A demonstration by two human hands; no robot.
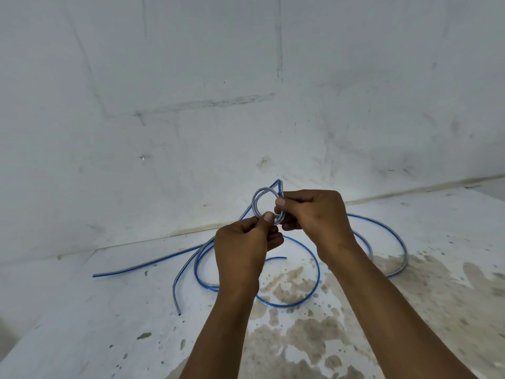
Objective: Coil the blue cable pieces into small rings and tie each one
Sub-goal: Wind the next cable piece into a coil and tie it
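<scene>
Head view, looking forward and down: both hands are raised above a white, stained worktop that meets a white wall behind it. Between the hands is a small ring of blue cable, made of a few turns lying close together and held roughly upright, facing the camera. The left hand pinches the lower edge of the ring between thumb and curled fingers, the thumb nail visible at the ring's bottom. The right hand pinches the ring's right side, its thumb pressed on the turns and its fingers curled behind them. A short cable end projects upward just above the right thumb, and a strand runs from the ring down to the left toward the worktop. Loose blue cable pieces lie on the worktop below and behind the hands: one long piece extends toward the left, a curved piece ends near the front left, and wide loops spread to the right behind the right forearm. Brown blotches mark the worktop surface under the forearms.
</scene>
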